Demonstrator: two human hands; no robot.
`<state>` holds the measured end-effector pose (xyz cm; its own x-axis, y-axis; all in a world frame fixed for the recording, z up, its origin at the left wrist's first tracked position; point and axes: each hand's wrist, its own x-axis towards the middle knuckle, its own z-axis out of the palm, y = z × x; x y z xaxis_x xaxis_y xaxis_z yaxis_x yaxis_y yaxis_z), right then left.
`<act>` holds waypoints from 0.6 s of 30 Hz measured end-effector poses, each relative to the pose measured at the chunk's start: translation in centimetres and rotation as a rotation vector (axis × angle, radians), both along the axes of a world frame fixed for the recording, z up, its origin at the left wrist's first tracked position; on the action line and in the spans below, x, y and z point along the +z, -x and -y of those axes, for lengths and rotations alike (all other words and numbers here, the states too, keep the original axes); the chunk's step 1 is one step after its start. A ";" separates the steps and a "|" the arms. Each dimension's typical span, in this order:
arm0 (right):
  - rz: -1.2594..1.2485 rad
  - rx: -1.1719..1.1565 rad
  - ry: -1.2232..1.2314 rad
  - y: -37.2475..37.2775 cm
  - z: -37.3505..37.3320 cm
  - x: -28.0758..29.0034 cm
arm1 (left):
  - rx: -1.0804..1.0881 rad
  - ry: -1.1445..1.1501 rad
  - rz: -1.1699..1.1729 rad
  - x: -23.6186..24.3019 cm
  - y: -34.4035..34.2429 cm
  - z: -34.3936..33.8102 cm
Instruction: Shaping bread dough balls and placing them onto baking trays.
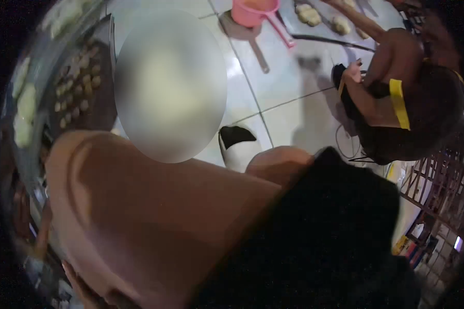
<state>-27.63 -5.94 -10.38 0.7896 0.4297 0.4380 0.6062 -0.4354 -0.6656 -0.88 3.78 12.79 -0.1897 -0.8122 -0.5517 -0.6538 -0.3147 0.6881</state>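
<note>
My bare leg and black shorts fill the lower middle of the head view. By the lower left edge, partly hidden by the leg, show some fingers that appear to be of my left hand; what they hold, if anything, is out of sight. My right hand does not appear. Beyond the knee lies a dark tray with several small pale pieces, perhaps dough, in rows. A blurred oval covers the area beside it.
A pink long-handled dipper stands on the white tiled floor. Behind it, pale lumps lie on a tray. At right a person in dark clothes with a yellow stripe crouches. Larger pale lumps lie far left.
</note>
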 end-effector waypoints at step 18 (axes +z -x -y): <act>0.299 0.462 0.045 -13.3 1.2 1.0 | 0.482 -0.137 0.513 6.5 4.3 0.0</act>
<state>-14.29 -7.18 -9.42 0.3586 0.7255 0.5874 0.9006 -0.1035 -0.4220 -5.21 3.80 19.30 0.4835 -0.6575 -0.5778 -0.6506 -0.7116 0.2653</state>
